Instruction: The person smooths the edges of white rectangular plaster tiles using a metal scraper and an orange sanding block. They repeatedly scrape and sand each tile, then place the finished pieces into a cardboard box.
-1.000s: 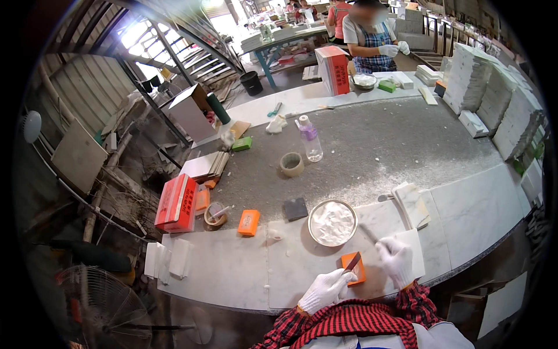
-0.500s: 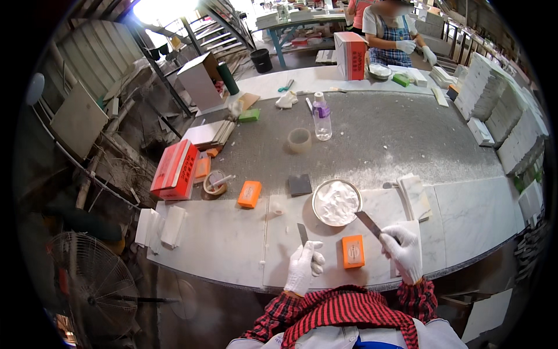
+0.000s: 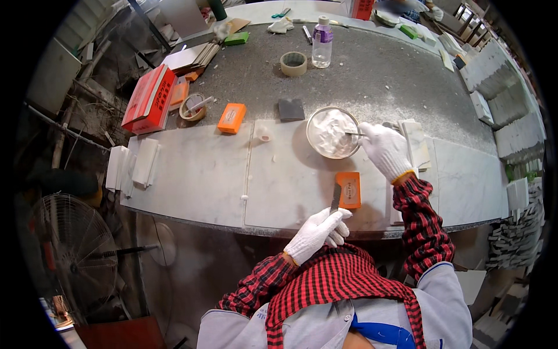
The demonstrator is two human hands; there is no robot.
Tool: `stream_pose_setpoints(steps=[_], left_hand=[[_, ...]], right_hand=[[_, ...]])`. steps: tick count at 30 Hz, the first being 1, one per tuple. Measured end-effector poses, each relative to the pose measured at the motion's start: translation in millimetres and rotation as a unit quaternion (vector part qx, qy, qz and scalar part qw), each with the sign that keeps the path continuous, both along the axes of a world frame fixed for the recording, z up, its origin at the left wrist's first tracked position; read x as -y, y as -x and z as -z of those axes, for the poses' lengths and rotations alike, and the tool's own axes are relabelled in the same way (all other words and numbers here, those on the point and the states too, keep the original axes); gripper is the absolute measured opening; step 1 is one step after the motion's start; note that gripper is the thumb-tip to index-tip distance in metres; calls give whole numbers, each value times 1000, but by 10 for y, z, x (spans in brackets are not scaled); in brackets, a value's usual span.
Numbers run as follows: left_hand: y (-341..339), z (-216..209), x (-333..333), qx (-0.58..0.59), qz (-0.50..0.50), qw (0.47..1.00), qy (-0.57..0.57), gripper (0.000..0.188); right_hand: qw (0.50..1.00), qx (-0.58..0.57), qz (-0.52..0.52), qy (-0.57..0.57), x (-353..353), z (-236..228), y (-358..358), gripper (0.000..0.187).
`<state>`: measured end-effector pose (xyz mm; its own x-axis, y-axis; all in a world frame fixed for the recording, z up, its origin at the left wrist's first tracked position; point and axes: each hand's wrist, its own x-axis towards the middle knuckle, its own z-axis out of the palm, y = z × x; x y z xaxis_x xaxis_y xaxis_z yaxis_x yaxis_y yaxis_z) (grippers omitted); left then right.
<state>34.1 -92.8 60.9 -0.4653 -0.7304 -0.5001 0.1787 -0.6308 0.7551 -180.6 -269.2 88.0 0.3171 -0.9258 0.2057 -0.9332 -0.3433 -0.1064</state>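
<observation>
My right hand [image 3: 386, 150], in a white knit glove, grips a putty knife [image 3: 354, 134]. Its blade reaches over the rim into the white paste [image 3: 330, 129] of a round metal bowl [image 3: 318, 151]. The glove hides the handle. My left hand [image 3: 317, 234], gloved too, is closed on a second flat-bladed putty knife [image 3: 335, 196] near the table's front edge. That blade points up and overlaps the left side of an orange box [image 3: 351, 189], which lies below the bowl; whether they touch I cannot tell.
Behind the bowl lie a dark square pad [image 3: 290, 109], a tape roll [image 3: 293, 64] and a clear bottle [image 3: 322, 43]. Another orange box [image 3: 232, 118] and a red carton [image 3: 150, 99] are to the left. White slabs [image 3: 415, 142] lie right of my right hand. A fan [image 3: 75, 259] stands lower left.
My right hand has moved forward, bringing its putty knife into the paste. The left hand with its knife has shifted right toward the orange box. The view has tilted down.
</observation>
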Motion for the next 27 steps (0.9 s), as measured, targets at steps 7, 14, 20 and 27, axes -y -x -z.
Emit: stream_pose_setpoints(steps=[7,14,20,27], left_hand=[[-59,96,-13,-8,-75,997,-33,38],[191,124,-30,57,136,985,86,33],[120,-40,-84,75,241,967,46,36],[-218,-102,-162,167,150,969,105,32]], right_hand=[[935,313,38,-165,-1157,-46,48,30],[859,441,23,-258,-1590,3,-259,22],[993,101,39,-39,-982,-211,-59,6],[979,-205,-19,4,-31,328,-645,10]])
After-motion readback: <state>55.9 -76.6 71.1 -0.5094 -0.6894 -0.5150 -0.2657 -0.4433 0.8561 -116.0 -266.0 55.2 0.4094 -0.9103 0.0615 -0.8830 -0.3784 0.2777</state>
